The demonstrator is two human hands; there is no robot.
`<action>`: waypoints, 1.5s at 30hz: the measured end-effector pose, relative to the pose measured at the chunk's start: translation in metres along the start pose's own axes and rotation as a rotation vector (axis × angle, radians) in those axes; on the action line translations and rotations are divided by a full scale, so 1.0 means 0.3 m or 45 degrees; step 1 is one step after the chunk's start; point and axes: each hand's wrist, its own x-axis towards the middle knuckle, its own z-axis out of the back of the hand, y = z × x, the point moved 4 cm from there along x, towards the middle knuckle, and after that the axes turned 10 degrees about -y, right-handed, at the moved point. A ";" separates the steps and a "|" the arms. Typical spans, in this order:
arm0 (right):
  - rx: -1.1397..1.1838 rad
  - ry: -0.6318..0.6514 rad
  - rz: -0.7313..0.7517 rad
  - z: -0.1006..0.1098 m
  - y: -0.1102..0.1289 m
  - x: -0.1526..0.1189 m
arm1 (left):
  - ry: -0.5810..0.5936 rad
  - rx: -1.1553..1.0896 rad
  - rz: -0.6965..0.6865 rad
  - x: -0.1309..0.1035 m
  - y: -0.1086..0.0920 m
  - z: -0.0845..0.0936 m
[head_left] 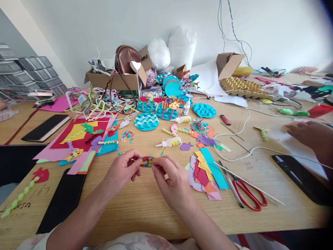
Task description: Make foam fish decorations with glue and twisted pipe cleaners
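Between my two hands is a small green paper fish cutout point(147, 161) covered in coloured dots, held just above the table. My left hand point(127, 165) pinches its left end. At the other end, the fingertips of my right hand point(171, 178) grip its edge and hide part of it. A glue bottle point(170, 142) lies on its side just beyond my hands, next to a purple paper fish point(186, 146). To the right of my right hand is a pile of coloured paper scraps point(204, 173).
Red-handled scissors point(248, 194), a pen point(231, 185) and a thin stick point(249, 183) lie at right. A white cable point(231, 134) loops past a black phone point(299, 177). Another person's hand point(309, 135) rests far right. Blue decorated discs point(146, 121) and coloured paper sheets point(80, 139) lie beyond.
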 end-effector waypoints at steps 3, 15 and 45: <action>-0.024 0.098 -0.126 -0.032 -0.011 -0.006 | 0.023 -0.013 -0.041 -0.009 -0.017 -0.020; 0.056 0.122 -0.441 -0.050 -0.054 -0.003 | -0.175 0.419 -0.522 -0.055 -0.108 -0.039; 0.365 0.087 -0.804 0.015 -0.137 -0.031 | -0.060 -0.323 0.160 -0.027 -0.017 -0.040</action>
